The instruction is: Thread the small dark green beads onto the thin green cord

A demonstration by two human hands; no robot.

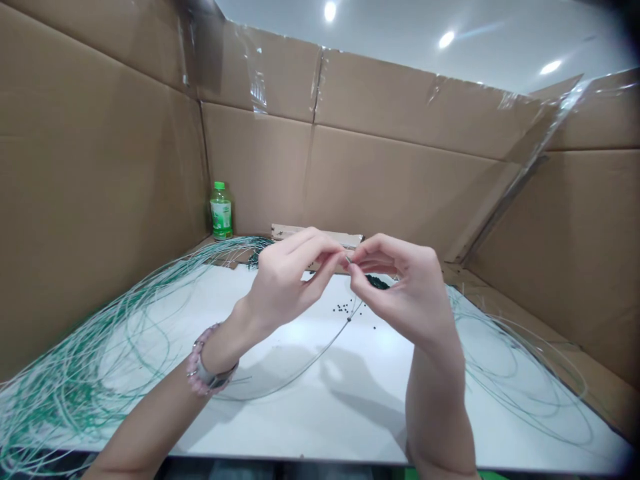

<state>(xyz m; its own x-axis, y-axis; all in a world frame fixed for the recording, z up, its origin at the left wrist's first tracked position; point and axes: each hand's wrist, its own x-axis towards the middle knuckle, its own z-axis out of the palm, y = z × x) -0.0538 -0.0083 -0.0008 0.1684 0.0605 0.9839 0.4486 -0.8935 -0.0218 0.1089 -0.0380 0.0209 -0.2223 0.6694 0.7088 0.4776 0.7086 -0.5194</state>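
Observation:
My left hand (287,273) and my right hand (413,283) meet above the middle of the table, each with thumb and forefinger pinched. Between the fingertips is the end of a thin grey cord (320,355); the small tip there is partly hidden. From my right fingers the cord drops and curves left across the white tabletop, under my left wrist. One small black bead (349,320) appears to sit on it. Loose black beads (343,308) lie scattered below my hands, and a dark pile of them (377,283) shows partly behind my right hand.
A large tangle of green and white cords (75,387) covers the left side. More pale cords (525,380) loop on the right. A green-capped bottle (221,212) stands in the back left corner. Cardboard walls (400,180) enclose the table (280,433).

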